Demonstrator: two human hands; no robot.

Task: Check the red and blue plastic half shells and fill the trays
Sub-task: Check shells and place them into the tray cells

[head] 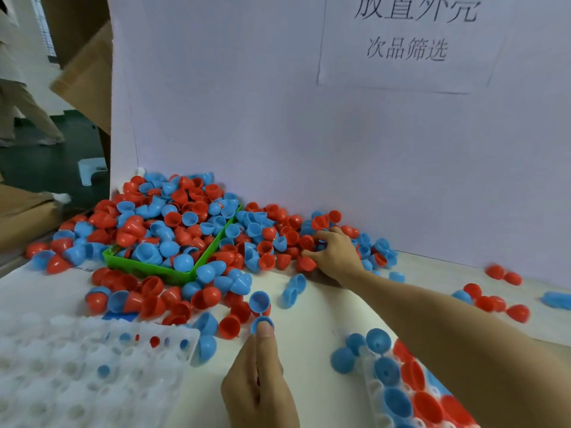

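A big heap of red and blue half shells (185,217) spreads over the table and spills over a green tray (148,267). My left hand (259,384) pinches a blue half shell (261,322) between thumb and fingers at the front middle. My right hand (335,251) reaches into the right side of the heap, its fingers curled among red shells; what it holds is hidden. A white dimpled tray (77,375) lies at the front left with a few shells showing through it. A second white tray (411,393) at the front right holds rows of red and blue shells.
A white board (278,103) with a printed paper sign (408,41) stands behind the heap. Loose shells (491,301) lie scattered at the right. Cardboard (83,75) and a person's legs (18,112) show at the far left, beyond the table edge.
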